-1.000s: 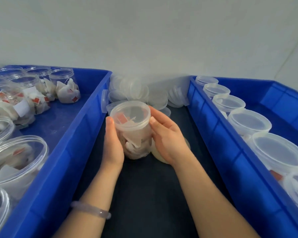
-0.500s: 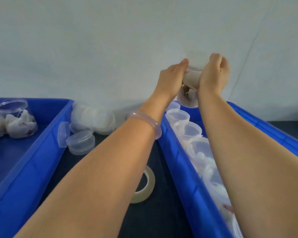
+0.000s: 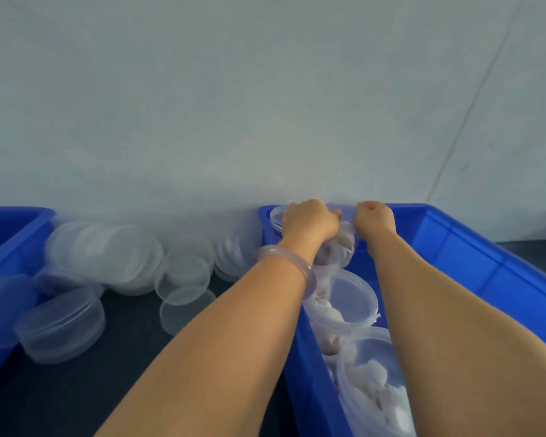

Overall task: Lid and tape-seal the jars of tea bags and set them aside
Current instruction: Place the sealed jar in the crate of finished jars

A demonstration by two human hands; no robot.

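Both my hands hold one clear lidded jar of tea bags (image 3: 344, 244) at the far end of the right blue bin (image 3: 473, 247). My left hand (image 3: 309, 220) grips its left side and my right hand (image 3: 374, 217) grips its right side, fingers curled round it. The jar sits low in the bin, next to another jar (image 3: 278, 217) in the far left corner. More lidded jars of tea bags (image 3: 347, 298) stand in a row along the bin's left wall, partly hidden by my arms.
A heap of loose clear lids (image 3: 108, 257) lies on the dark table (image 3: 114, 373) against the white wall. One blurred lid (image 3: 63, 326) lies nearer. The corner of a second blue bin (image 3: 10, 247) shows at the left.
Both hands lifted the jar from the table between the bins, carried it to the right, and have lowered it into the far end of the right bin. The view turned right.
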